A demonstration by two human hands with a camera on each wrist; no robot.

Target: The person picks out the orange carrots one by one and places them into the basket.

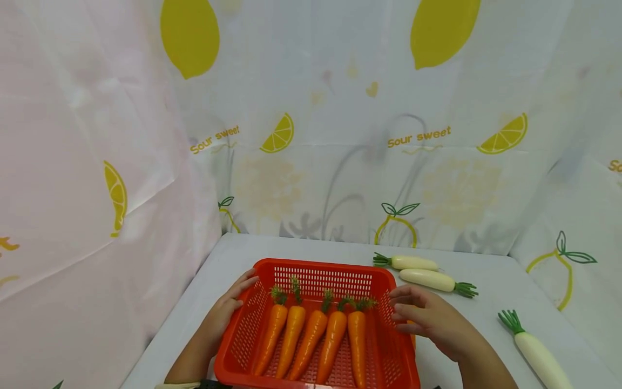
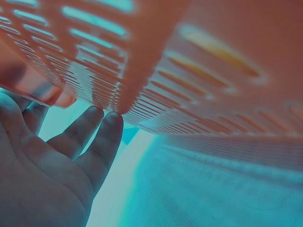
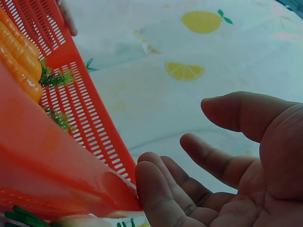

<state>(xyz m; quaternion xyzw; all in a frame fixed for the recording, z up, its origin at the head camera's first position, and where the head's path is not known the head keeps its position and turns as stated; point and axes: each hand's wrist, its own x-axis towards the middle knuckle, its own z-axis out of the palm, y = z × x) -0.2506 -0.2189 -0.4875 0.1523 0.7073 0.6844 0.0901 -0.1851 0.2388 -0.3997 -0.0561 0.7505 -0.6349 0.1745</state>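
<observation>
A red plastic basket (image 1: 311, 264) with slotted walls stands in front of me. Several orange carrots (image 1: 311, 337) lie side by side in it, leafy tops toward the far wall. At the basket's left side is my left hand (image 1: 225, 310), its fingertips at the rim. The left wrist view shows extended fingers (image 2: 106, 142) against the slotted outer wall. My right hand (image 1: 427, 319) is at the right side, thumb and fingers apart. In the right wrist view, one of its fingertips (image 3: 150, 177) meets the basket's edge.
Two white radishes (image 1: 415, 263) with green tops lie behind the basket on the right. A third radish (image 1: 541, 356) lies at the far right of the white table (image 1: 486, 319). Lemon-printed cloth (image 1: 311, 178) hangs at the back and both sides. A sliver of orange (image 1: 413, 340) shows outside the right wall.
</observation>
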